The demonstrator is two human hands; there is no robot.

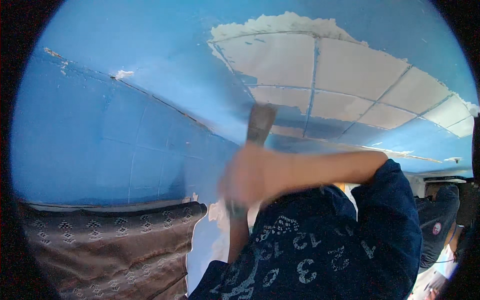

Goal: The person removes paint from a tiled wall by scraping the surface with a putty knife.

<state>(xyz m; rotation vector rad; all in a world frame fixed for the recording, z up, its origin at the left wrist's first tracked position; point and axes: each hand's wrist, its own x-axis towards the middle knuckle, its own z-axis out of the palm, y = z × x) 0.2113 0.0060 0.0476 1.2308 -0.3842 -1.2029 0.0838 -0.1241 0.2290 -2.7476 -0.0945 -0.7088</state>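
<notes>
My right hand (257, 172) is closed around a scraper (261, 122) with a broad flat blade, its arm reaching across from the right. The blade points up, its tip at the lower left edge of a bare patch of pale tiles (345, 65). Torn white edges and blue paint (135, 30) surround this patch. My left forearm (239, 237) rises from a dark sleeve below. Its hand merges with the blurred right hand near the handle, so its fingers cannot be made out.
A brown patterned curtain (120, 250) hangs at the lower left, beside a pale area with peeling edges. A cracked seam (150, 95) crosses the blue surface at the left. Dark cloth with a round emblem (436, 228) and a dark ledge (445, 179) appear at the far right.
</notes>
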